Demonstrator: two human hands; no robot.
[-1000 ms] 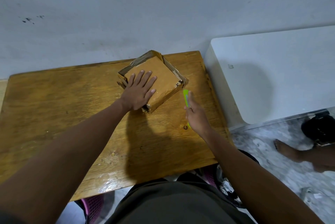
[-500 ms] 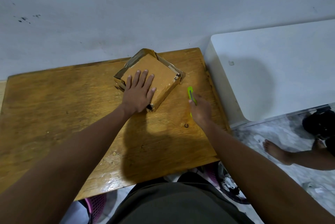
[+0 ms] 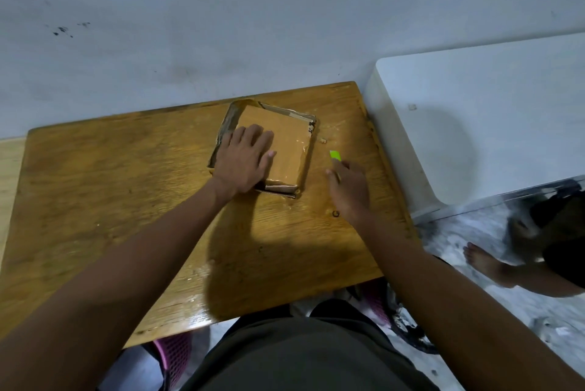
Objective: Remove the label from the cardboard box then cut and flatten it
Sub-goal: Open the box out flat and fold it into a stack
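So you've got the wall filling the whole top of the view, pale grey with a few dark specks up on the left. Below it is the table, a glossy wooden top pushed against that wall, and on its right there's a white cabinet sitting just beside the table edge. The floor down to the right is a pale marbled surface, and someone else's bare foot is standing on it.

Your box lies low and mostly squashed on the far middle of the table, near the wall. It's brown cardboard, with its side flaps showing round the edges and a scrap of white label with dark print left at its far right corner.

Your left hand lies flat on the near left part of the box, fingers straight and spread, pressing down on the top panel. Your right hand is over the table just to the right of the box, not touching it, with fingers curled round a green cutter. Only the bright green tip of it pokes out past your fingers, pointing away from you; can't tell whether the blade is out.
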